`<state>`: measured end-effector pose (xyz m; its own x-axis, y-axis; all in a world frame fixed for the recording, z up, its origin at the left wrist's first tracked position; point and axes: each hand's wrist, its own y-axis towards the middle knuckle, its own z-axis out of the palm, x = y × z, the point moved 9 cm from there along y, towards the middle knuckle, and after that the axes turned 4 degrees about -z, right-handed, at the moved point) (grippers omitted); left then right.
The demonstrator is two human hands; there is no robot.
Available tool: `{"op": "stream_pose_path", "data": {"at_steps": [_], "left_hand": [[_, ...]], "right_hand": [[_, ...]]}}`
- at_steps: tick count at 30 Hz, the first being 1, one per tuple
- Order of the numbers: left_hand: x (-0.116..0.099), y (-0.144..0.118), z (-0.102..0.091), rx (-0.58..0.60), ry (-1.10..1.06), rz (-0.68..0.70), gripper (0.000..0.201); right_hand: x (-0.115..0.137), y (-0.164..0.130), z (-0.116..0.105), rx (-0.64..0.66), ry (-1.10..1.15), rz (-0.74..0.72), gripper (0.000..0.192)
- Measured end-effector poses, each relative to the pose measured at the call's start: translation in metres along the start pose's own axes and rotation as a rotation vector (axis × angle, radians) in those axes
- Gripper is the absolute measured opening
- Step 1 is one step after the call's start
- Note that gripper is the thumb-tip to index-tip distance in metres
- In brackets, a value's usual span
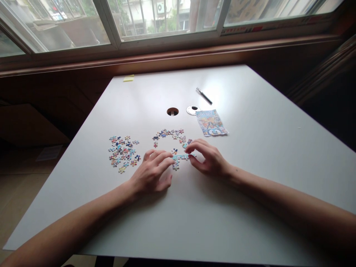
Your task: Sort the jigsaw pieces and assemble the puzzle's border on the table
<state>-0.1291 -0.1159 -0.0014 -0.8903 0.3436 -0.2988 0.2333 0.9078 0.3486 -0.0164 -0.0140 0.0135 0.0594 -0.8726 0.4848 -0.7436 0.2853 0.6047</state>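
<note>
Joined pale-blue jigsaw pieces [180, 157] lie in a short strip flat on my white table [250, 155], right between my two hands. My left hand [151, 174] rests palm down on the table, its fingers [164, 163] stretched forward and lightly spread, the tips touching the left end of the strip; whether they pinch it or only press on it I cannot tell. My right hand [208, 157] comes in from the other side, fingers curled narrow, the fingertips closed on the right end of the strip. One more small blue piece [175, 167] sits just below the strip, near my left fingertips.

Just behind the strip a loose curve of small colourful puzzle pieces [171, 135] is scattered on the table. Further to my left, apart from both hands, lies a bigger loose heap of colourful puzzle pieces [124, 152]. Behind my right hand sits a crinkled printed plastic bag with a cartoon picture [211, 123]. Beyond it a round cable hole [172, 111] opens in the table, with its round white cover [192, 109] lying just beside it. A dark pen [204, 96] lies slanted further back, and a yellow sticky note pad [128, 78] rests at the far left edge, below the window [167, 18]
</note>
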Motion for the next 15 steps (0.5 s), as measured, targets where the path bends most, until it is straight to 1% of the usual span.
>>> {"op": "stream_pose_path", "data": {"at_steps": [1,3,5,6,8,9,10,12,14,15], "left_hand": [[0.003,0.000,-0.004,-0.035,-0.025,-0.023,0.033],[0.015,-0.002,-0.014,-0.152,-0.056,-0.113,0.030],[0.031,-0.006,-0.024,-0.266,-0.041,-0.256,0.031],[0.039,-0.008,-0.027,-0.295,-0.020,-0.328,0.034],[0.050,-0.010,-0.026,-0.283,0.018,-0.417,0.039],[0.052,-0.009,-0.024,-0.254,0.034,-0.429,0.040],[0.052,-0.008,-0.021,-0.223,0.048,-0.428,0.038],[0.050,-0.005,-0.016,-0.174,0.078,-0.411,0.029],[0.049,-0.003,-0.014,-0.153,0.099,-0.402,0.021],[0.049,-0.003,-0.013,-0.151,0.103,-0.403,0.019]], "right_hand": [[-0.002,0.002,-0.003,0.003,-0.010,0.023,0.019],[-0.006,0.006,-0.007,0.053,-0.049,0.068,0.017],[-0.011,0.009,-0.007,0.163,-0.102,0.118,0.014],[-0.014,0.008,-0.006,0.233,-0.129,0.141,0.013],[-0.020,0.003,-0.006,0.339,-0.185,0.180,0.011],[-0.023,-0.001,-0.008,0.355,-0.214,0.186,0.011],[-0.025,-0.006,-0.011,0.345,-0.245,0.177,0.011],[-0.025,-0.016,-0.020,0.265,-0.299,0.122,0.012],[-0.026,-0.028,-0.030,0.155,-0.318,0.088,0.009],[-0.028,-0.033,-0.032,0.139,-0.316,0.085,0.008]]}}
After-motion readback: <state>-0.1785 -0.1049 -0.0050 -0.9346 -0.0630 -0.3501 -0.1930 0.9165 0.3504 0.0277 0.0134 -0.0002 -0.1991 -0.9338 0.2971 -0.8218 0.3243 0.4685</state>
